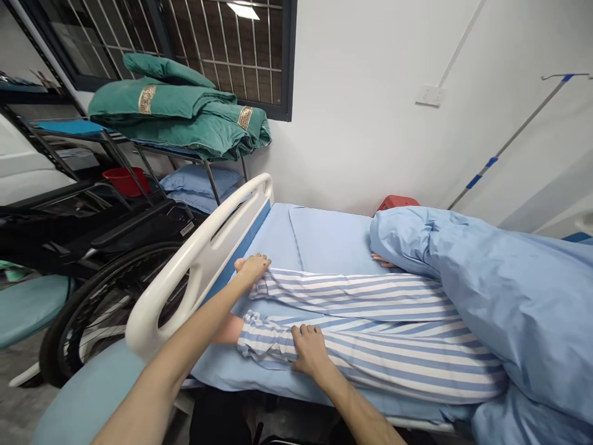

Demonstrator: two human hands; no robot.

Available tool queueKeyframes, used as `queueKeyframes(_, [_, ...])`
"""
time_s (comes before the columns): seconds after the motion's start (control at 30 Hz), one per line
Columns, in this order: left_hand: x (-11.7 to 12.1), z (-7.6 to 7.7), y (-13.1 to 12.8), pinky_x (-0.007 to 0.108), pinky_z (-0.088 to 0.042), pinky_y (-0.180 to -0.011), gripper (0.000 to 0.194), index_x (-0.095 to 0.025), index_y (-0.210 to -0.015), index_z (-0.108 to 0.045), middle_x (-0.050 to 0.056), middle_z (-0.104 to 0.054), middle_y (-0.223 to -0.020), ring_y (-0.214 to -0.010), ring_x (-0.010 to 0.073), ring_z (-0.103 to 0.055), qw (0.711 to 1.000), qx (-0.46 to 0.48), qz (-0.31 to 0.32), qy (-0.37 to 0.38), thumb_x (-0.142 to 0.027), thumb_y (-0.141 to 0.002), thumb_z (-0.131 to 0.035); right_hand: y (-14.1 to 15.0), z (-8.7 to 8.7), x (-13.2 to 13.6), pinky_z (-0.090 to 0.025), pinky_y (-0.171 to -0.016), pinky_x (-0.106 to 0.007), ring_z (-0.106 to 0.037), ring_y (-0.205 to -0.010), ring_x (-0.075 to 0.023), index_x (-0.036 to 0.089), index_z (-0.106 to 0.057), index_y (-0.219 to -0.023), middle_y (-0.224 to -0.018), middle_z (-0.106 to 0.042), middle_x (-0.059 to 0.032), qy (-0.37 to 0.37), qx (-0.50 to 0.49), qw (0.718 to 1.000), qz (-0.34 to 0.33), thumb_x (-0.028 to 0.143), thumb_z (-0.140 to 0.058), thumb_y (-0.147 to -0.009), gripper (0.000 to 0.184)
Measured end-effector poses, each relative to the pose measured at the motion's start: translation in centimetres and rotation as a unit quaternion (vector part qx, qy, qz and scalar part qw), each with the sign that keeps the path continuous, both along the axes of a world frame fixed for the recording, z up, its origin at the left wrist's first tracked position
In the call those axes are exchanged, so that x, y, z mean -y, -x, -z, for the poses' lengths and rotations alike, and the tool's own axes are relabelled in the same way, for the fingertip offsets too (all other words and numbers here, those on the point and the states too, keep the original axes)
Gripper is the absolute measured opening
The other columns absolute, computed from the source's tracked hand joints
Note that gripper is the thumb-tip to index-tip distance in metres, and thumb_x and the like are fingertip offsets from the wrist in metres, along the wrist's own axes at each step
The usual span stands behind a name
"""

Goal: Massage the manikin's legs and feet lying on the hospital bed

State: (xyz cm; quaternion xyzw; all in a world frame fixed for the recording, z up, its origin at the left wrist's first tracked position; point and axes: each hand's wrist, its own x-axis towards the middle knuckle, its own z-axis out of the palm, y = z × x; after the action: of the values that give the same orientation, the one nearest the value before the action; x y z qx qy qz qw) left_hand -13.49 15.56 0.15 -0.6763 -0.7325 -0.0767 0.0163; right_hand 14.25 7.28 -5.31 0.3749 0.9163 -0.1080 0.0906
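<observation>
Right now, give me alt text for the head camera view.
The left hand holds one bare foot and the right hand rests on the striped trouser leg of a person lying on a blue bed sheet under a blue quilt. A white bed rail stands to the left, with a wheelchair beyond it.

Brightly and evenly lit indoors, shadows soft.
Bowed by wide-angle distortion toward the edges, especially along the bed rail [199, 259]; darker only low down beneath the bed [333, 238]; marked by one small glare patch [245, 7] on the window glass [217, 37]; sharp throughout, without motion blur.
</observation>
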Motion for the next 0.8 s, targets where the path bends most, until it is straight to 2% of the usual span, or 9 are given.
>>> queueKeyframes(0.07, [0.9, 0.6, 0.0, 0.043, -0.047, -0.09, 0.033, -0.013, -0.111, -0.069, 0.018, -0.07, -0.11, -0.099, 0.027, -0.064, 0.999, -0.032, -0.018, 0.017, -0.006, -0.087, -0.048, -0.1, 0.4, 0.0, -0.05, -0.096, -0.048, -0.064, -0.11, -0.0367, 0.016, -0.058, -0.137, -0.12, -0.067, -0.019, -0.001, -0.008, 1.0, -0.002, 0.034, -0.09, -0.061, 0.084])
queueKeyframes(0.17, [2.7, 1.9, -0.7, 0.051, -0.043, -0.097, 0.041, -0.008, -0.129, -0.062, 0.023, -0.069, -0.114, -0.103, 0.032, -0.064, 0.996, -0.078, -0.027, 0.024, -0.018, -0.092, -0.05, -0.2, 0.3, 0.0, -0.05, -0.095, -0.048, -0.064, -0.109, -0.0364, 0.015, -0.058, -0.137, -0.12, -0.066, -0.0194, 0.003, -0.016, 1.0, -0.01, 0.032, -0.088, -0.063, 0.082])
queueKeyframes(0.23, [3.7, 2.8, -1.1, 0.053, -0.04, -0.101, 0.049, -0.006, -0.134, -0.06, 0.023, -0.07, -0.112, -0.104, 0.0346, -0.063, 0.995, -0.091, -0.006, 0.031, -0.031, -0.091, -0.057, -0.3, -0.1, 0.0, -0.05, -0.096, -0.048, -0.063, -0.11, -0.0363, 0.014, -0.057, -0.138, -0.121, -0.066, -0.0197, 0.003, -0.015, 1.0, -0.012, 0.032, -0.087, -0.064, 0.082])
queueKeyframes(0.3, [4.3, 3.5, -1.2, 0.054, -0.036, -0.105, 0.058, -0.007, -0.135, -0.06, 0.022, -0.069, -0.115, -0.108, 0.0359, -0.061, 0.994, -0.103, 0.022, 0.042, -0.036, -0.085, -0.065, -0.3, -0.5, 0.0, -0.049, -0.097, -0.048, -0.063, -0.111, -0.0364, 0.014, -0.056, -0.138, -0.122, -0.065, -0.02, 0.003, -0.01, 1.0, -0.012, 0.033, -0.087, -0.064, 0.082])
queueKeyframes(0.37, [4.6, 4.0, -1.0, 0.055, -0.033, -0.109, 0.057, -0.009, -0.135, -0.061, 0.022, -0.069, -0.118, -0.111, 0.0355, -0.06, 0.991, -0.119, 0.04, 0.046, -0.029, -0.081, -0.068, -0.2, -0.8, 0.0, -0.049, -0.098, -0.048, -0.063, -0.112, -0.0364, 0.014, -0.056, -0.138, -0.123, -0.065, -0.0203, 0.005, -0.004, 1.0, -0.013, 0.035, -0.087, -0.065, 0.082])
queueKeyframes(0.47, [5.0, 4.5, -0.2, 0.054, -0.035, -0.109, 0.046, -0.013, -0.129, -0.066, 0.021, -0.069, -0.116, -0.112, 0.0331, -0.06, 0.991, -0.123, 0.044, 0.03, -0.01, -0.084, -0.055, -0.2, -1.1, 0.0, -0.049, -0.1, -0.047, -0.063, -0.113, -0.0358, 0.013, -0.055, -0.14, -0.125, -0.065, -0.0205, 0.007, -0.002, 1.0, -0.016, 0.037, -0.088, -0.065, 0.085])
queueKeyframes(0.53, [5.3, 4.7, 0.4, 0.052, -0.038, -0.106, 0.046, -0.014, -0.126, -0.068, 0.02, -0.069, -0.116, -0.112, 0.032, -0.061, 0.992, -0.117, 0.051, 0.016, -0.005, -0.086, -0.047, -0.2, -1.1, 0.0, -0.049, -0.1, -0.046, -0.063, -0.113, -0.0354, 0.013, -0.055, -0.14, -0.124, -0.065, -0.0206, 0.006, -0.003, 1.0, -0.017, 0.037, -0.088, -0.065, 0.085])
queueKeyframes(0.67, [6.5, 5.0, 0.4, 0.05, -0.04, -0.107, 0.052, -0.014, -0.13, -0.065, 0.021, -0.065, -0.128, -0.12, 0.0317, -0.059, 0.992, -0.103, 0.069, -0.017, -0.004, -0.082, -0.048, -0.3, -1.2, 0.1, -0.049, -0.099, -0.046, -0.064, -0.111, -0.036, 0.014, -0.058, -0.136, -0.122, -0.067, -0.0216, -0.005, -0.011, 1.0, -0.017, 0.037, -0.089, -0.065, 0.081])
queueKeyframes(0.8, [9.4, 6.7, -3.0, 0.048, -0.044, -0.108, 0.048, -0.012, -0.13, -0.062, 0.02, -0.063, -0.133, -0.126, 0.0318, -0.056, 0.991, -0.026, 0.05, -0.119, -0.013, -0.083, -0.051, -0.4, -1.3, 0.3, -0.049, -0.098, -0.046, -0.064, -0.11, -0.0361, 0.013, -0.061, -0.13, -0.12, -0.067, -0.0216, -0.014, -0.028, 0.999, -0.016, 0.038, -0.087, -0.067, 0.073])
